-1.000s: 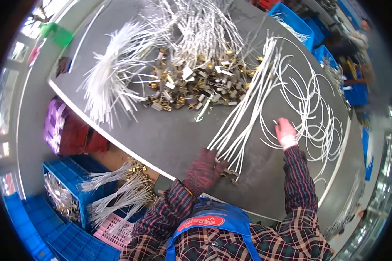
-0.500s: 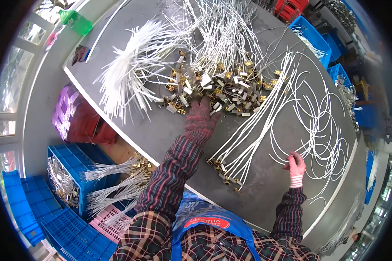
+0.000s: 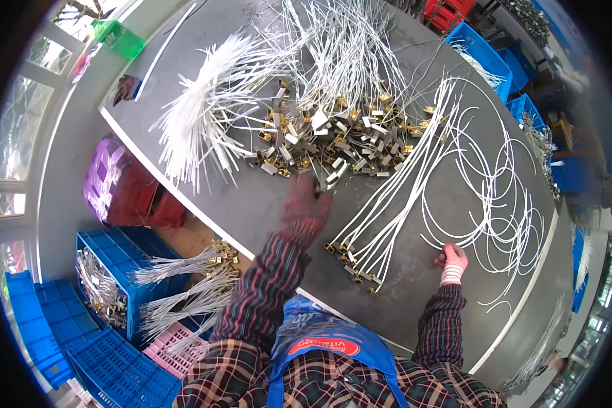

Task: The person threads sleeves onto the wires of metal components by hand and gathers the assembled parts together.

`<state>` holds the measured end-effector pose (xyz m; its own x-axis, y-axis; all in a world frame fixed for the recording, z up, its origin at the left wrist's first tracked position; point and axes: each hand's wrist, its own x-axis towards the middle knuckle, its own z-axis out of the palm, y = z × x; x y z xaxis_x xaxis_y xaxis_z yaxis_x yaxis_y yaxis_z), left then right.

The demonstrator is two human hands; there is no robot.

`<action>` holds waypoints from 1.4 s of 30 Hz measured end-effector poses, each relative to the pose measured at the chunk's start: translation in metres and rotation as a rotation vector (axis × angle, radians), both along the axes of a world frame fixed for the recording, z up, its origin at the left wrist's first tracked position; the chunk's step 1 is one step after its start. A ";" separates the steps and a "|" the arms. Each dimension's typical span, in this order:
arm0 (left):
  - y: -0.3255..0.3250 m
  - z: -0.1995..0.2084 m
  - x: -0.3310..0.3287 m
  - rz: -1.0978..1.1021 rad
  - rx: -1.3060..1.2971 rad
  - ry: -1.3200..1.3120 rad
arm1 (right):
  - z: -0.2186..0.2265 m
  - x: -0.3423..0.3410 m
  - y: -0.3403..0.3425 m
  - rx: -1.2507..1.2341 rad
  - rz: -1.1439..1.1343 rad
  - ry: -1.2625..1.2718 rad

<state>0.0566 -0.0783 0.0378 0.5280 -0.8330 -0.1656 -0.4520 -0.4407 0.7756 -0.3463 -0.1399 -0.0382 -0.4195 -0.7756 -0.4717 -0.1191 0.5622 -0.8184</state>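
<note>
My left hand [image 3: 306,206], in a dark red glove, reaches to the near edge of a heap of small brass and white connectors [image 3: 333,139] and pinches one piece there. My right hand [image 3: 451,260], in a pink glove, presses on a looped white cable [image 3: 496,197] on the grey table [image 3: 251,204]. Between the hands lies a fanned bundle of white cables with brass ends [image 3: 370,234], the ends pointing toward me.
A sheaf of loose white wires [image 3: 211,115] covers the far left of the table. A blue crate [image 3: 109,279] with wired parts, a pink basket [image 3: 177,347] and a purple and red bag [image 3: 126,190] sit to my left. More blue crates [image 3: 496,61] stand at the right.
My left hand has drawn back a little toward me from the connector heap. My right hand stays on the looped cable. The view has shifted slightly.
</note>
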 end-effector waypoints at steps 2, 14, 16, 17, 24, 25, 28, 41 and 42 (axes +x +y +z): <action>0.031 0.001 -0.011 0.094 0.048 0.124 | 0.001 0.000 -0.003 0.042 0.098 0.069; 0.099 -0.042 -0.020 0.209 0.134 0.794 | 0.028 0.014 -0.016 0.378 0.481 0.937; 0.095 -0.043 -0.022 0.180 0.152 0.757 | 0.019 0.001 -0.011 0.337 0.509 0.963; 0.095 -0.043 -0.021 0.175 0.163 0.707 | 0.019 0.001 -0.009 0.340 0.503 0.966; 0.099 -0.037 -0.016 -0.078 0.074 0.049 | 0.019 -0.008 0.014 0.133 -0.067 -0.315; 0.099 -0.038 -0.015 -0.091 0.062 0.033 | 0.015 -0.007 0.020 0.137 -0.059 -0.318; 0.095 -0.042 -0.011 -0.104 0.099 0.026 | 0.009 0.019 0.034 -0.021 -0.135 -0.621; 0.168 -0.002 -0.046 0.159 0.072 1.244 | 0.057 0.202 0.122 0.232 0.735 -0.575; 0.173 0.008 -0.049 0.259 0.051 1.346 | 0.059 0.207 0.121 0.303 0.787 -0.581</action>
<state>0.0079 0.0951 0.0454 0.0746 -0.7136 -0.6965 0.7293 -0.4373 0.5262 -0.1398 -0.0187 0.0213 0.5129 -0.5470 -0.6617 -0.1740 0.6885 -0.7040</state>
